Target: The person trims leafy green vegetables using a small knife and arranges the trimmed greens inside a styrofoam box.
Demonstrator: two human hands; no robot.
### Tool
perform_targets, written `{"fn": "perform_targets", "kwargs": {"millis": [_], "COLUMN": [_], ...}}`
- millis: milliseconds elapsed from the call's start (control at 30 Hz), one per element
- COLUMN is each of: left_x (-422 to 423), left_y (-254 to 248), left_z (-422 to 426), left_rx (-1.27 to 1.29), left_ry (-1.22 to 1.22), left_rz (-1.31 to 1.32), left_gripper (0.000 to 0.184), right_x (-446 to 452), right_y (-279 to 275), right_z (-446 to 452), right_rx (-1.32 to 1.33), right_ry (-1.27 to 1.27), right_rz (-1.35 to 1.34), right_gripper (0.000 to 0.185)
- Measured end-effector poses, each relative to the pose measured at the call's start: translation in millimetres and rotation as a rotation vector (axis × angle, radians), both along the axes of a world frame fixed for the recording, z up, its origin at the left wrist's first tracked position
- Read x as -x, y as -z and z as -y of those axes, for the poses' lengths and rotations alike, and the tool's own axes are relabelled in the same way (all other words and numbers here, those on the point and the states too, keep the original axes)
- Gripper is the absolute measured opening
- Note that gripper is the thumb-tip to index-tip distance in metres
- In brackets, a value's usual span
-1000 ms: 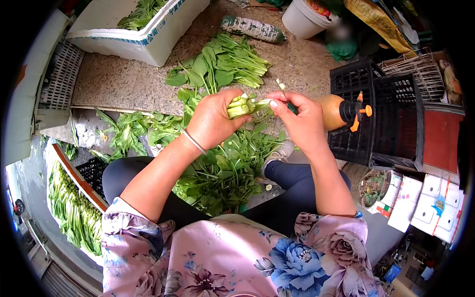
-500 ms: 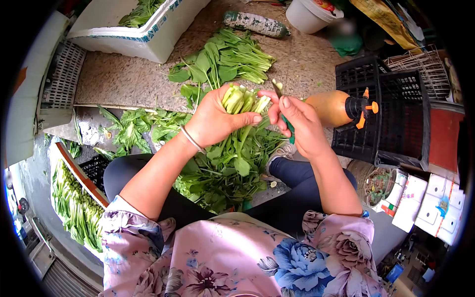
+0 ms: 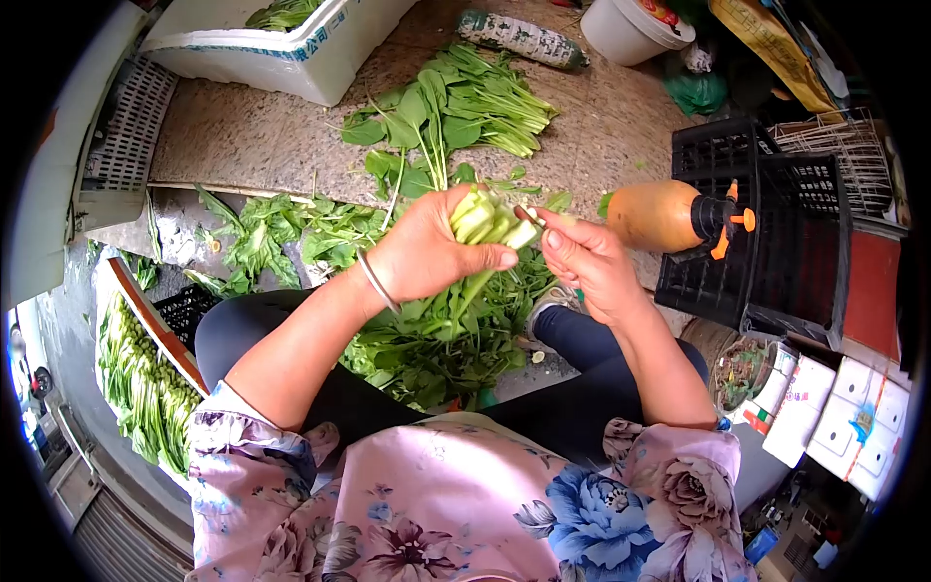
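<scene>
My left hand (image 3: 424,247) is wrapped round a bunch of leafy greens (image 3: 477,218), its pale stem ends pointing up and right and its leaves hanging below. Closed on a small knife (image 3: 525,212), my right hand (image 3: 590,262) is at the stem ends, with the blade against them; most of the handle is hidden in the fingers. Beyond my hands, a pile of cut greens (image 3: 485,102) lies on the stone ledge (image 3: 242,145). Loose leaves (image 3: 427,354) are heaped on the ground between my legs.
A white foam box (image 3: 320,58) stands at the back left, a speckled roll (image 3: 522,39) and a white bucket (image 3: 635,31) at the back. On the right are an orange spray bottle (image 3: 655,215) and black crates (image 3: 800,242). A tray of greens (image 3: 145,378) is at lower left.
The knife blade has moved from above my right hand to the stem ends. Both hands remain close together round the bunch, and the view has shifted slightly.
</scene>
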State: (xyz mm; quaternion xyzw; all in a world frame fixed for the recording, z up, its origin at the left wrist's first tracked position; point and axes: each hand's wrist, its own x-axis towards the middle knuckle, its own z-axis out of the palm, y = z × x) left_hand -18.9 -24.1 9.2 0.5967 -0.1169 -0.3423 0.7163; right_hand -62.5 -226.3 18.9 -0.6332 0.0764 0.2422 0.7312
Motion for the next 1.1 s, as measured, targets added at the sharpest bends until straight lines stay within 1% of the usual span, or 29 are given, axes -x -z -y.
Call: {"fn": "perform_targets", "kwargs": {"millis": [33, 67, 133, 167, 200, 267, 333, 400, 433, 467, 533, 567, 600, 633, 667, 733, 800, 833, 867, 933, 967, 1000, 1033, 1067, 1100], "left_x": [2, 4, 9, 10, 7, -7, -25, -40, -47, -50, -57, -59, -60, -62, -64, -65, -66, -66, -66, -65, -65, -65, -65, -62, -55], "left_y": [-7, -1, -3, -1, -3, -12, -21, -23, -11, -11, -10, -8, -7, -7, -6, -6, -9, -8, -8, -7, -7, -7, -6, -10, -16], "left_z": [-5, -7, -12, -15, -20, -32, -47, -63, -72, -76, -82, -84, -86, -87, -89, -89, -91, -92, -92, -88, -86, -84, -81, -75, -67], "left_rx": [-0.086, -0.095, -0.064, -0.075, -0.075, -0.272, -0.341, -0.321, -0.293, -0.199, -0.243, -0.250, -0.203, -0.155, -0.159, -0.058, -0.051, -0.028, -0.005, 0.010, -0.053, -0.115, -0.171, -0.162, -0.271], "left_ry": [0.053, 0.103, 0.157, 0.132, 0.129, -0.114, -0.374, -0.564, -0.651, -0.687, -0.759, -0.766, -0.770, -0.772, -0.775, -0.769, -0.751, -0.726, -0.701, -0.704, -0.695, -0.686, -0.634, -0.631, -0.554], "left_rz": [0.019, -0.003, 0.006, 0.031, 0.025, 0.077, 0.058, -0.008, 0.126, 0.180, 0.189, 0.189, 0.143, 0.100, 0.105, 0.061, 0.031, 0.007, -0.019, -0.021, 0.001, 0.023, 0.044, 0.047, 0.179], "left_gripper": [0.025, 0.025, 0.025, 0.027, 0.027, 0.027, 0.029, 0.027, 0.025, 0.026, 0.029, 0.029, 0.029, 0.029, 0.029, 0.029, 0.029, 0.029, 0.029, 0.027, 0.025, 0.024, 0.022, 0.022, 0.023], "right_x": [1, 0, -1, -1, -3, -6, -16, -35, -45, -55, -70, -75, -74, -75, -76, -76, -78, -78, -82, -90, -90, -89, -86, -81, -75], "right_y": [8, 16, 36, 52, 61, 80, 136, 185, 204, 217, 224, 252, 255, 257, 259, 255, 245, 227, 208, 188, 172, 137, 111, 89, 69], "right_z": [3, 5, 10, 14, 13, 12, 14, -4, -19, -36, -68, -74, -81, -87, -91, -90, -79, -72, -64, -47, -39, -37, -36, -36, -38], "right_rx": [-0.044, -0.046, 0.075, 0.109, 0.109, 0.459, 0.587, 0.492, 0.526, 0.559, 0.602, 0.762, 0.755, 0.877, 1.001, 1.022, 0.799, 0.594, 0.635, 0.678, 0.696, 0.714, 0.639, 0.646, 0.581], "right_ry": [0.014, 0.006, 0.049, 0.086, 0.082, 0.035, 0.027, 0.207, 0.227, 0.248, 0.254, 0.191, 0.181, 0.155, 0.133, 0.157, 0.292, 0.337, 0.356, 0.402, 0.380, 0.356, 0.326, 0.330, 0.293], "right_rz": [-0.052, -0.056, -0.195, -0.279, -0.285, -0.402, -0.177, -0.054, -0.025, 0.004, -0.086, -0.006, -0.006, 0.010, 0.027, 0.079, -0.031, -0.067, -0.011, 0.238, 0.306, 0.374, 0.462, 0.467, 0.527], "right_gripper": [0.034, 0.034, 0.036, 0.036, 0.036, 0.031, 0.023, 0.020, 0.019, 0.019, 0.022, 0.025, 0.025, 0.026, 0.027, 0.026, 0.023, 0.019, 0.016, 0.017, 0.018, 0.018, 0.020, 0.020, 0.020]}}
